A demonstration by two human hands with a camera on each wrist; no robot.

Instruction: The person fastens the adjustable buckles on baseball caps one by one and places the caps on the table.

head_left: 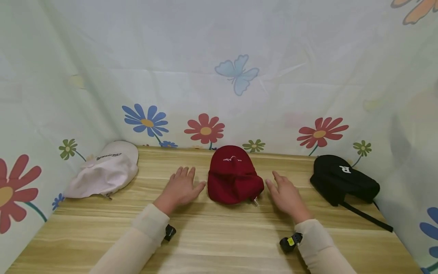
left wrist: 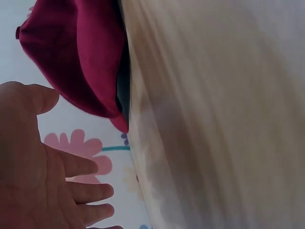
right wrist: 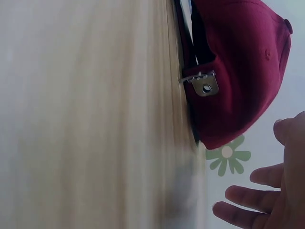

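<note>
A dark red baseball cap (head_left: 232,177) lies on the wooden table between my two hands, its white lettering facing up and back. My left hand (head_left: 181,187) is just left of it, fingers spread and thumb pointing at the cap's side. On the other side my right hand (head_left: 286,194) has its fingers stretched forward, close to the cap's right edge. Both hands hold nothing. In the right wrist view a metal buckle (right wrist: 206,86) shows on the cap's strap. The left wrist view shows the cap's rounded crown (left wrist: 71,52) beyond the thumb.
A pale pink-white cap (head_left: 107,171) lies at the table's left back. To the right sits a black cap (head_left: 342,179) with a white letter, its strap trailing forward. A flower-printed curtain (head_left: 263,121) encloses the table (head_left: 219,239) at the back and sides.
</note>
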